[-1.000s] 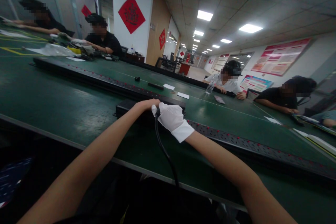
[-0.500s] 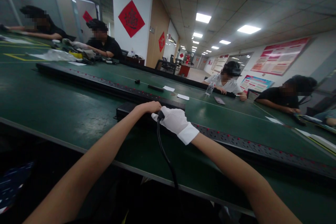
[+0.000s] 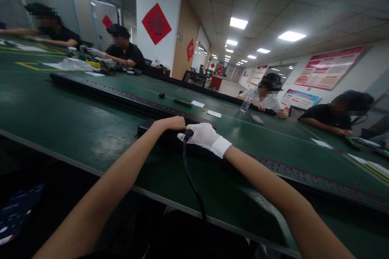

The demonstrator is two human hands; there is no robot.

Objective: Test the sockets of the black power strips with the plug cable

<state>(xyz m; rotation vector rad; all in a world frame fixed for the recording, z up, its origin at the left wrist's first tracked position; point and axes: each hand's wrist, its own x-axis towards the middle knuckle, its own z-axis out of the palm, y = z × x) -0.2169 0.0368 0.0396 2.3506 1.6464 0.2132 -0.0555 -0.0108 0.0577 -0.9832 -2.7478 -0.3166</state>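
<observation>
A flat black box lies on the green table, against a long black power strip with red switches. My bare left hand rests on top of the box, fingers curled over it. My right hand, in a white glove, is closed on the plug of a black cable at the box's near side. The cable runs down over the table's front edge.
The power strip continues right along the table. Paper slips, a water bottle and small black parts lie farther back. Several other people sit at the table, left rear and right rear.
My gloved right hand has dropped lower and flatter against the box, still on the plug. The view has shifted slightly; my left hand stays on the box.
</observation>
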